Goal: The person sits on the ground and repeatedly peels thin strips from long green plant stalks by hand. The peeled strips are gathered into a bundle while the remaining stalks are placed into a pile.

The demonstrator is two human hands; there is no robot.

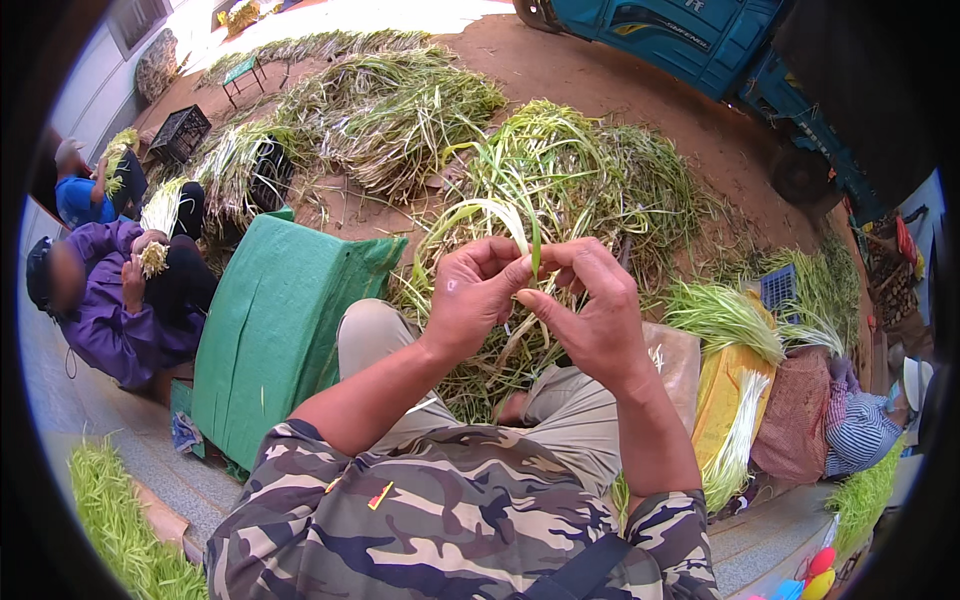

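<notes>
Between my two hands, over my lap, a leafy stalk (510, 216) with a pale stem and green blades is pinched. My left hand (480, 292) grips the pale part between thumb and fingers. Close beside it, my right hand (589, 304) has its thumb and forefinger at a green leaf (535, 251) of the stalk. Beyond and below the hands lies a big heap of untrimmed green stalks (592, 172) with brownish lower ends. To my right, a bundle of cleaned white stalks (742, 427) rests on a yellow sack (731, 375), with a greener bundle (724, 319) above it.
A green-covered block (262, 322) stands left of my knee. Farther left, a person in purple (127, 300) holds a stalk bundle; another in blue (75, 196) sits behind. A person in stripes (862, 431) is at right. Black crate (180, 133), green stool (240, 69) and blue truck (667, 37) stand beyond.
</notes>
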